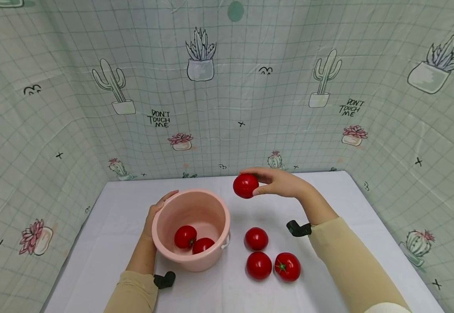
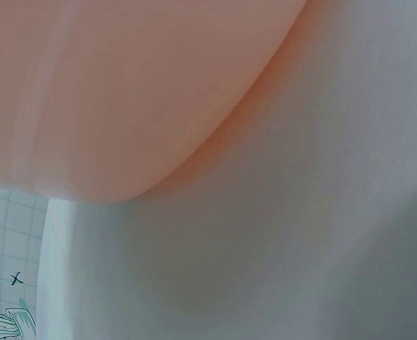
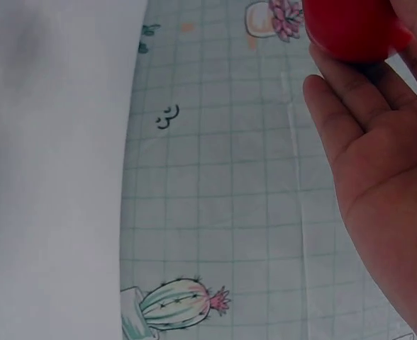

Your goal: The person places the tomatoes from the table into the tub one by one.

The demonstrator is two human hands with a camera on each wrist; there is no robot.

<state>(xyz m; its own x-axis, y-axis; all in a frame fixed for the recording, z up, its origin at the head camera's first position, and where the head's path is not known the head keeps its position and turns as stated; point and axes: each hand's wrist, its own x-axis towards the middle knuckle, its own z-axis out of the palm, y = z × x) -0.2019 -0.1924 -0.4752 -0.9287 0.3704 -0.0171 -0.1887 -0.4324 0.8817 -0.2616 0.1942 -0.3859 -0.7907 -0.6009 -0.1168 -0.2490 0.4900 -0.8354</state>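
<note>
My right hand (image 1: 283, 182) grips a red tomato (image 1: 245, 186) between thumb and fingers, raised above the table to the right of a pink bucket (image 1: 227, 213). In the right wrist view, the palm and fingers (image 3: 347, 124) show below the held tomato (image 3: 350, 28). With my left hand (image 1: 154, 215) I hold the bucket from its left side, the fingers along the outer wall by the rim. Its thumb is hidden. Two tomatoes (image 1: 185, 237) lie inside the bucket. The left wrist view shows mostly the bucket's outer wall (image 2: 123, 92).
Three more tomatoes lie on the white table (image 1: 227, 295) right of the bucket: one farther back (image 1: 256, 239), two in front, one (image 1: 259, 265) beside the other (image 1: 287, 267). A grid-patterned cloth (image 1: 227, 100) with cactus drawings hangs behind and along both sides.
</note>
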